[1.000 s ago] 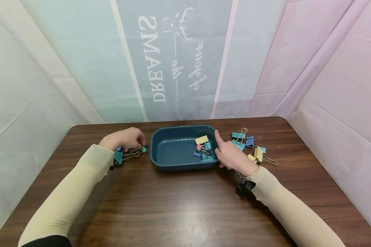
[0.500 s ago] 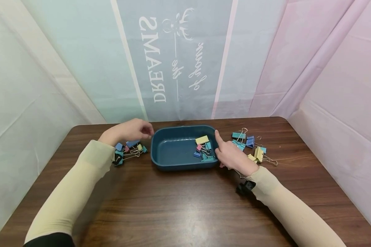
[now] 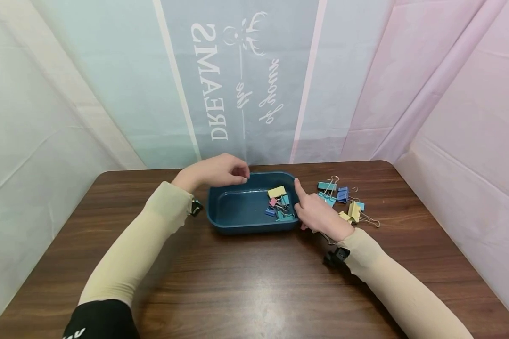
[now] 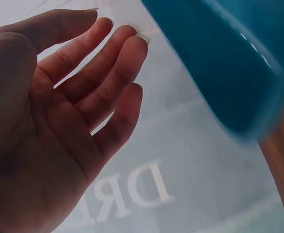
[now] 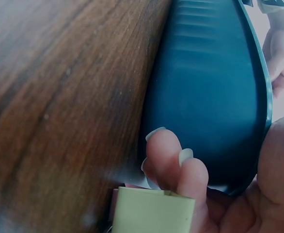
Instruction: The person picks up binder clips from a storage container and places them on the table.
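A dark blue plastic box point(image 3: 242, 230) sits at the table's back, with several binder clips point(image 3: 276, 192) inside at its right end. Over its back left rim hovers my left hand point(image 3: 220, 172); in the left wrist view its fingers are loosely bent, thumb near the index finger, with nothing seen between them. My right hand point(image 3: 318, 214) holds the box's right end, index finger along the rim. In the right wrist view, other fingers point(image 5: 164, 153) are bent against the outer wall, beside a yellow binder clip point(image 5: 154, 211).
Right of the box lie more binder clips in teal, blue and yellow point(image 3: 354, 212), partly behind the right hand. By the left wrist a bit of teal point(image 3: 196, 205) shows; the left sleeve point(image 3: 167, 212) hides that area. A printed cloth point(image 3: 246, 94) hangs behind the table point(image 3: 237, 282).
My left hand has lifted from the clip pile at the left and moved right, over the box's back left rim. The right hand and the box have stayed in place.
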`<state>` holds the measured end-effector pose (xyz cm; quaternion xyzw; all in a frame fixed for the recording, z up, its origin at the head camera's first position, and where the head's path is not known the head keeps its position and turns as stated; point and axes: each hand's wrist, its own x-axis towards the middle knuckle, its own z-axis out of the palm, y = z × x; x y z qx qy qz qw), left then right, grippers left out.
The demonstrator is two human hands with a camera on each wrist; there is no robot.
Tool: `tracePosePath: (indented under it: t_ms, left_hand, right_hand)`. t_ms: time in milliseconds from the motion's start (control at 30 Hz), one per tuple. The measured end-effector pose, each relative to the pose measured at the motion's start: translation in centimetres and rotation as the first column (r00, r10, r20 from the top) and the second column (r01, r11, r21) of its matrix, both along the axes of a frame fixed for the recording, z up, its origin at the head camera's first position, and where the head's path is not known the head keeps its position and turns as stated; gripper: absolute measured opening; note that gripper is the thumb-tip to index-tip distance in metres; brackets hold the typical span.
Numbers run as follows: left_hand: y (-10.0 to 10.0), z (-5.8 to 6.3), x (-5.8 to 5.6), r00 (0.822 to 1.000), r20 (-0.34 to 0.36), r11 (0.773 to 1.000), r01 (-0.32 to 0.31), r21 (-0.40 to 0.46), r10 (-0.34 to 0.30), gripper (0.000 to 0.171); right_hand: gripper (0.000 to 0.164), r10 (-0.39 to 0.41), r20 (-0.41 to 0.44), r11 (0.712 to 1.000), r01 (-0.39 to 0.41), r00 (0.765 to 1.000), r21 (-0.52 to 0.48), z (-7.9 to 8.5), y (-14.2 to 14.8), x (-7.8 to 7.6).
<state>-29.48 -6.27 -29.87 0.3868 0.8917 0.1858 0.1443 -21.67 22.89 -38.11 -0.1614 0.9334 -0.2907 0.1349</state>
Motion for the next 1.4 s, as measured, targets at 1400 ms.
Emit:
tracePosePath:
  t_ms: [1400]
  left_hand:
    - [9.9,-6.5,-1.0,0.998,-0.017,0.97,0.059,-0.236,-0.064,0.041]
  right_hand:
    - [0.072,-0.005,0.011,1.0,0.005,1.0,0.023,-0.1,-0.1,-0.2]
